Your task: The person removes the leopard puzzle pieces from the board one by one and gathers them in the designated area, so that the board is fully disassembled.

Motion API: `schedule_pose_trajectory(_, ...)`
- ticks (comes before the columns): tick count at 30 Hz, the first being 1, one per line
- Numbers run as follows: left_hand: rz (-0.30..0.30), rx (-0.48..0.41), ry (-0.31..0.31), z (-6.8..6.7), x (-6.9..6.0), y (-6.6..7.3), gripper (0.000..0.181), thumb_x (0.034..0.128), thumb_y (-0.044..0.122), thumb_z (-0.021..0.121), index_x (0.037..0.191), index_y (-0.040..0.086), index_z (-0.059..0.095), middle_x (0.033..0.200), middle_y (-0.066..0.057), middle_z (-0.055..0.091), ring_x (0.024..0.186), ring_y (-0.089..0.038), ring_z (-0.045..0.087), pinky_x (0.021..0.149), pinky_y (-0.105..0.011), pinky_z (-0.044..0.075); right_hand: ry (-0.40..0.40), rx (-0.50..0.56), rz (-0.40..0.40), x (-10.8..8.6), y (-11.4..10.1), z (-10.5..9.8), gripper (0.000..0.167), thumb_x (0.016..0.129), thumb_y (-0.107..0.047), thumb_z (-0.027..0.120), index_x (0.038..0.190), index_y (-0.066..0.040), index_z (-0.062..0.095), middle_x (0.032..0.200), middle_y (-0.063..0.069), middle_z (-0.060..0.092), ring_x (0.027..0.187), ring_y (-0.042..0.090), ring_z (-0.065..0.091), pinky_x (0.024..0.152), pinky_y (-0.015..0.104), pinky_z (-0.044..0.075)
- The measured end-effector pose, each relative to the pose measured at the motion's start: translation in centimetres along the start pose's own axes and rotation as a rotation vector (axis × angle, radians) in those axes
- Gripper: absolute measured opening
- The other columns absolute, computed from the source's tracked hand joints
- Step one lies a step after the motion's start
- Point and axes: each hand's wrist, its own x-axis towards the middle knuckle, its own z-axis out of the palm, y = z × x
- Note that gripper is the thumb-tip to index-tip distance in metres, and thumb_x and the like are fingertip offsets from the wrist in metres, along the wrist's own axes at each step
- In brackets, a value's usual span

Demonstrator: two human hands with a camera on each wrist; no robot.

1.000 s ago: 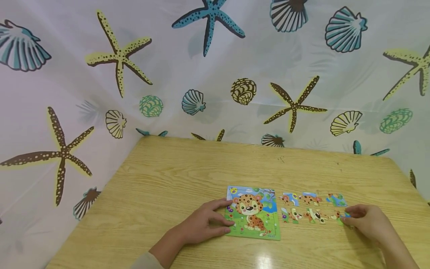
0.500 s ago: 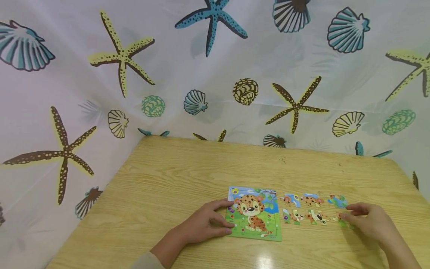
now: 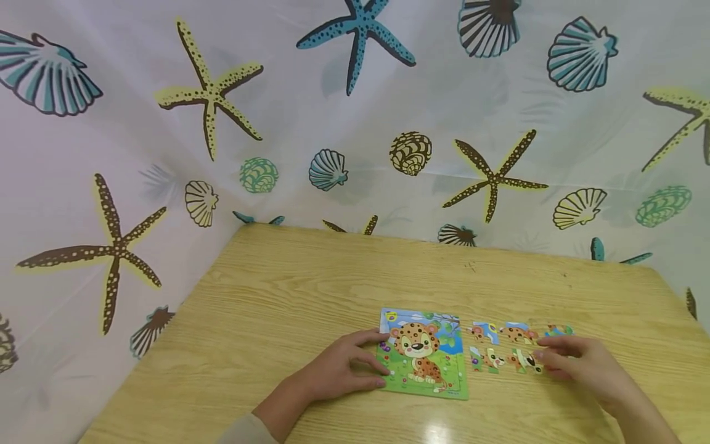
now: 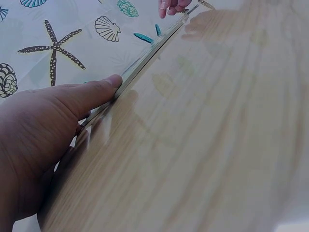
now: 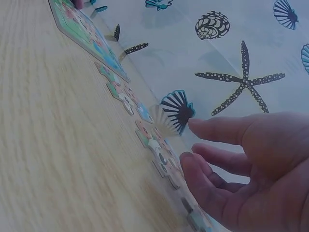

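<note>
Touching the left edge of a leopard puzzle board (image 3: 423, 354) on a table (image 3: 333, 265), a person's left hand (image 3: 346, 370) has fingers apart; the right hand (image 3: 585, 368), thumb and fingertips parted, hovers by loose pieces (image 3: 516, 333) right of the board.

Left sleeve (image 3: 248, 430), one: pale beige, plain, set at seven o'clock in the head view, its upper portion cut by the lower border; the cuff edge was smooth and crossed the forearm short of the wrist. Left forearm (image 3: 284, 404), one: bare below the cuff, narrowing toward the wrist. Left hand (image 3: 348, 370), one: bare, at six o'clock; in the left wrist view, at nine o'clock, the thumb (image 4: 99, 93) showed a blunt, rounded tip. Right forearm (image 3: 643, 414), one: bare along its visible length, at four o'clock. Right hand (image 3: 577, 365), one: bare, also at four o'clock; its fingers (image 5: 219, 129) had rounded tips.
</note>
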Motion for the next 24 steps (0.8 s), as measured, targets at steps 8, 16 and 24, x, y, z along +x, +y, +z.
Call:
schedule_pose_trajectory(8,0.007,0.006,0.011,0.2,0.1,-0.1,0.015,0.0865,0.035,0.078,0.099,0.028,0.080,0.152,-0.001,0.049,0.149,-0.027,0.035,0.118,-0.056,0.032,-0.067,0.048,-0.047,0.2,-0.9,1.6,0.058,0.097,-0.032,0.067,0.137,0.008,0.053,0.144,0.027,0.051,0.104,0.019,0.070,0.085,0.032,0.061)
schedule_pose_trajectory(16,-0.005,-0.001,0.015,0.2,0.1,-0.1,0.015,0.0852,0.035,0.079,0.099,0.028,0.080,0.152,0.001,0.050,0.149,-0.025,0.035,0.119,-0.055,0.031,-0.105,0.038,-0.086,0.7,-1.9,3.0,0.057,0.096,-0.030,0.068,0.136,0.008,0.054,0.121,0.015,0.066,0.100,0.019,0.068,0.082,0.031,0.061)
schedule_pose_trajectory(24,-0.005,0.002,0.023,0.2,0.2,-0.1,0.020,0.0836,0.034,0.081,0.101,0.026,0.078,0.151,0.000,0.051,0.147,-0.026,0.038,0.119,-0.054,0.031,-0.145,0.068,-0.124,1.2,-2.5,4.4,0.053,0.095,-0.028,0.069,0.133,0.007,0.057,0.131,0.021,0.059,0.099,0.019,0.068,0.082,0.031,0.061)
